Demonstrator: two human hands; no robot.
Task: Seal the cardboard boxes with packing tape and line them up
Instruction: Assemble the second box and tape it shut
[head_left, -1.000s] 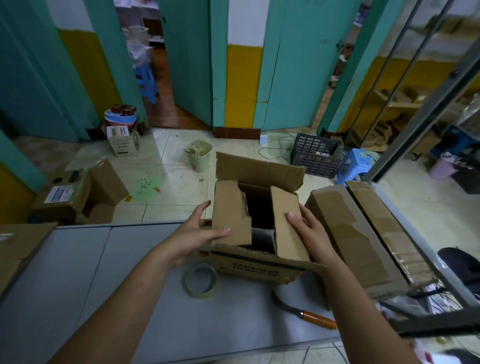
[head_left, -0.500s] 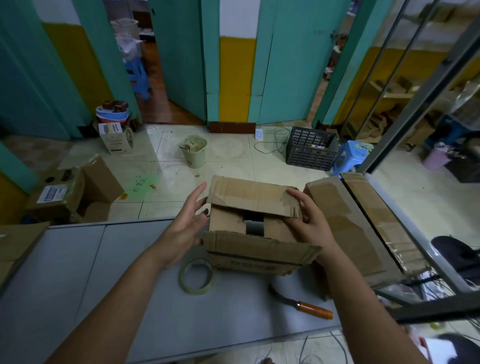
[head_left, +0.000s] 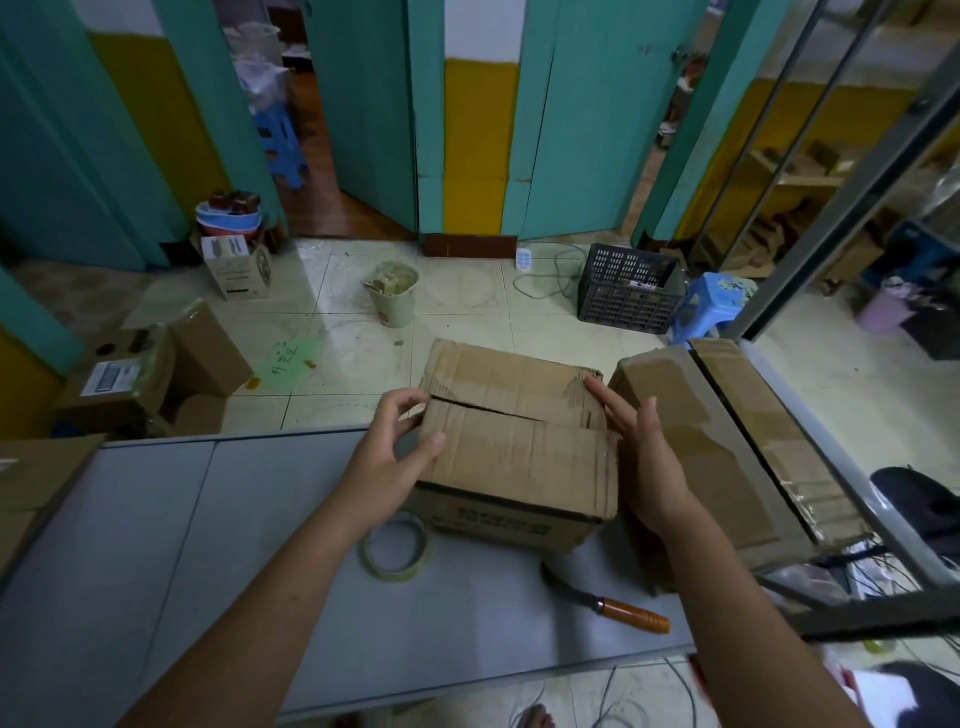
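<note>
Grey bench (head_left: 156, 519) top: the left hand (head_left: 395, 447) curls fingers and thumb over the left end of the cardboard box (head_left: 514, 452), gripping its closed flaps. The box stands at the far edge, right of centre. A tape roll (head_left: 400, 570) lies flat at its near left corner. The right hand (head_left: 641, 452) rests straight-fingered against the box's right side, grasping nothing. A knife (head_left: 631, 613) lies towards the near edge, and a second box (head_left: 727, 452) stands along the right edge.

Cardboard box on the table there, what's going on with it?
A person is closing the cardboard box on the grey table. The left hand grips the flaps' left end; the right hand presses straight fingers against the right end. The flaps are folded down, with no tape across their seam yet. The tape roll and a knife lie in front.
</note>
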